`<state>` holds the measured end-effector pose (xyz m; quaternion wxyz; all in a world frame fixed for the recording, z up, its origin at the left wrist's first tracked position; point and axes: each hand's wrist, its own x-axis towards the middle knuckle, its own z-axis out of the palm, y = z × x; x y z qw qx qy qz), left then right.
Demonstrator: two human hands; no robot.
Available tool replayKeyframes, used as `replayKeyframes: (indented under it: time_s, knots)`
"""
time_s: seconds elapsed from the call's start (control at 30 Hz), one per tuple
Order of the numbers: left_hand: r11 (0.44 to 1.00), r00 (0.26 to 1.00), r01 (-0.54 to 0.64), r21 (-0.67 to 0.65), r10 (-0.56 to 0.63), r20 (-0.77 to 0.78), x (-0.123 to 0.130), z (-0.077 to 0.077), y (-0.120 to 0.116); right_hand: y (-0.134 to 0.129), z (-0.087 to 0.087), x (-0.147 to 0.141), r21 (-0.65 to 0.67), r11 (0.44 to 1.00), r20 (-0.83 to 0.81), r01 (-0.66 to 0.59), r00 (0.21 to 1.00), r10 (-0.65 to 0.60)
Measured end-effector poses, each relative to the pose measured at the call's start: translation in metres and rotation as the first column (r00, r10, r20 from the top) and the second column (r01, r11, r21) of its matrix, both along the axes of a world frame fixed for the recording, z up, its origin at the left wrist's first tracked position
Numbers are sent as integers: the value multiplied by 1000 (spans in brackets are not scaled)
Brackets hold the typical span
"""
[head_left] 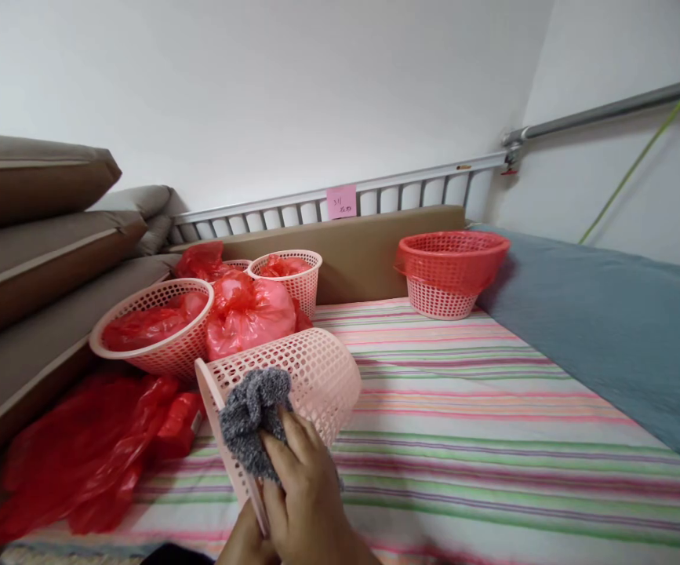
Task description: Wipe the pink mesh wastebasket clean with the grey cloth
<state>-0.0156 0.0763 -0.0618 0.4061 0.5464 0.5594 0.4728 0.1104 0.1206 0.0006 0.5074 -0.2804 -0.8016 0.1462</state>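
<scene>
A pale pink perforated basket (321,377) lies on its side above the striped sheet (469,439), its open rim facing left. My left hand (248,541), low in the view and partly hidden behind my right, grips the rim. My right hand (307,486) presses a bunched dark grey cloth (254,416) against the outside of the basket near the rim, its fingers bent over the cloth. Just behind the basket sits a red plastic bag (251,318) bundled around something pink.
Pink baskets (154,326) holding red bags stand at the left, by stacked cushions (34,259). Loose red plastic (86,455) lies front left. A red-wrapped basket (442,302) stands back right, beside a blue-grey surface (598,314). A radiator (422,192) runs along the wall.
</scene>
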Motion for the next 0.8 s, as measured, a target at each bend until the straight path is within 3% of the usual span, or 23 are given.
replayKeyframes:
  time_s: [0.1,0.2,0.27,0.37,0.47,0.63,0.8]
  knots:
    - [994,994,107,24,-108,22,6,-1,3,24,-5,3,15,998,49,58,997,-59]
    - [949,949,277,148,-294,109,9,-16,5,64,-17,14,1,981,26,195,980,-195]
    - [924,928,347,160,-363,82,8,-26,3,93,-29,27,-12,956,-21,292,956,-292]
    - [929,932,357,92,-361,26,6,-34,-2,128,-49,49,-55,905,-114,421,898,-425]
    - [952,953,302,54,-301,-18,5,-36,-5,147,-61,66,-126,873,-146,470,862,-485]
    - [933,936,351,78,-349,-37,3,-40,-6,141,-56,66,-170,842,-13,512,853,-521]
    - [948,954,299,110,-298,-17,3,-40,-5,88,-31,33,-40,927,58,373,927,-370]
